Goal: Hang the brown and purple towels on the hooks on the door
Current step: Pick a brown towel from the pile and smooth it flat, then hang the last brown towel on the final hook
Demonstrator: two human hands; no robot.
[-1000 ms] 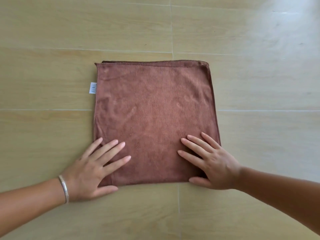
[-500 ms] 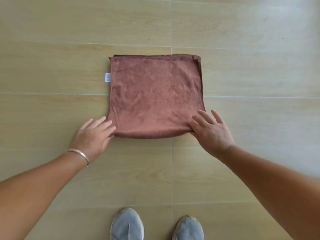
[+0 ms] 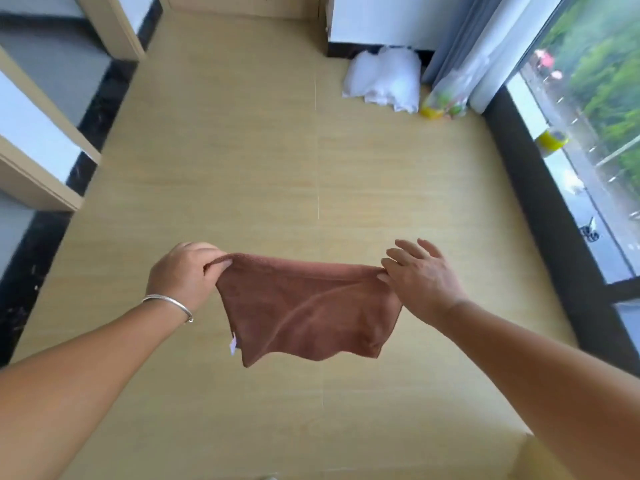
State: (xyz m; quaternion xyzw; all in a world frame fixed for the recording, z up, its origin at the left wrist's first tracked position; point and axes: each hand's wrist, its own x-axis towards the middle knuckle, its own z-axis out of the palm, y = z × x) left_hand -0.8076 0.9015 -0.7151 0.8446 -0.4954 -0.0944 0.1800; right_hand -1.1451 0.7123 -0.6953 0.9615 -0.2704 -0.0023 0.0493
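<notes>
- Above the floor (image 3: pixel 242 150), in the head view, I hold the brown towel (image 3: pixel 304 306) stretched between both hands, clear of the ground and hanging in a slack curve.
- Left hand (image 3: pixel 183 271): fingers curled round the top left corner, bunching the cloth in a firm grip. A bracelet (image 3: pixel 169 303) sits on that wrist.
- Right hand (image 3: pixel 420 275): thumb and a finger seem to pinch the top right corner, while the other fingers stand spread and straight above the edge.
- A white label (image 3: pixel 233 344) hangs at the towel's lower left edge.
- Handling, as I judge it: light, soft and floppy; it sags in the middle and will not keep any shape. It won't slip much, being fuzzy, and nothing in it can break.
- Best hold, I think: the top hem near the corners, as now, so the middle of the hem stays free to drape over a hook.
- Neither hooks nor the purple towel show here. A door (image 3: pixel 242 1) edge shows at the far end, too little to tell more.
- Far right, a white bag (image 3: pixel 384 81) lies by the curtain (image 3: pixel 464 39) and window (image 3: pixel 588 98).
</notes>
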